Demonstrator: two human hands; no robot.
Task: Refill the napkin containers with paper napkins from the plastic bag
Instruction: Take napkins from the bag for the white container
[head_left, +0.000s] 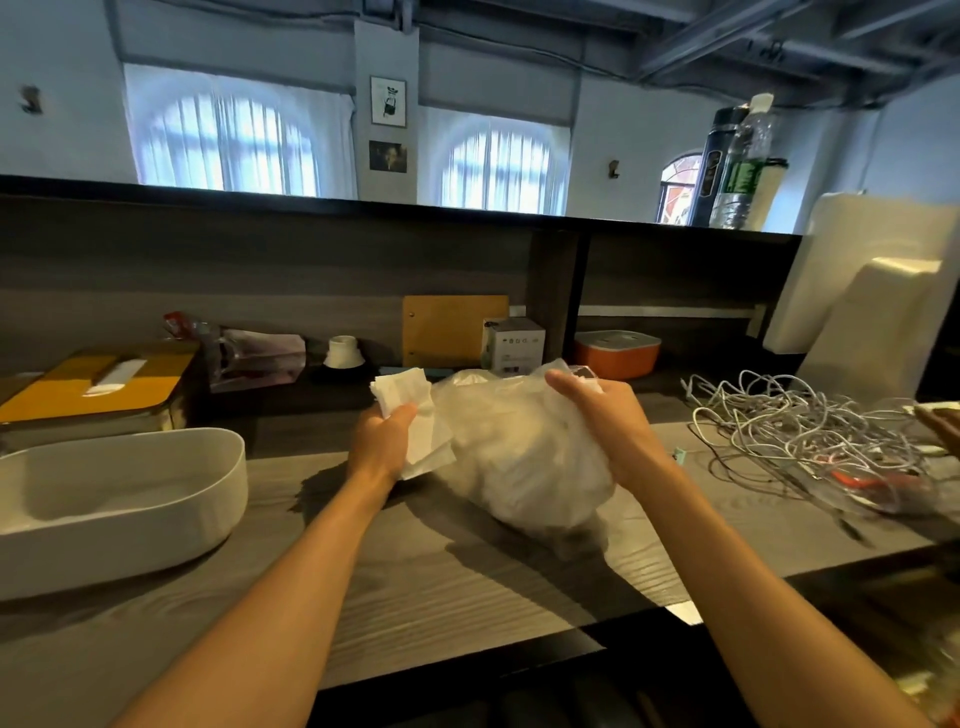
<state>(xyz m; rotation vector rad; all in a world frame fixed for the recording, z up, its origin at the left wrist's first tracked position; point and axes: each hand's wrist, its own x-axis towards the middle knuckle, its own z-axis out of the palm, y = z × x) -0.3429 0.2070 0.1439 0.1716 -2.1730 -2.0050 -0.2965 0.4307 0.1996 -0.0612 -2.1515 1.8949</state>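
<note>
The big white tub (119, 499) sits open on the left of the grey counter (467, 582). In the middle lies the plastic bag (519, 457), puffy with napkins. The right hand (608, 421) curls over its far top and holds it. The left hand (382, 441) pinches a bunch of napkins (410, 410) by the bag. I think it helps to keep the bunch flat, carry it left, and lay it neatly in the tub.

no legible text, green bottle label (744, 179) and small white box (515, 345) print too blurred
</note>
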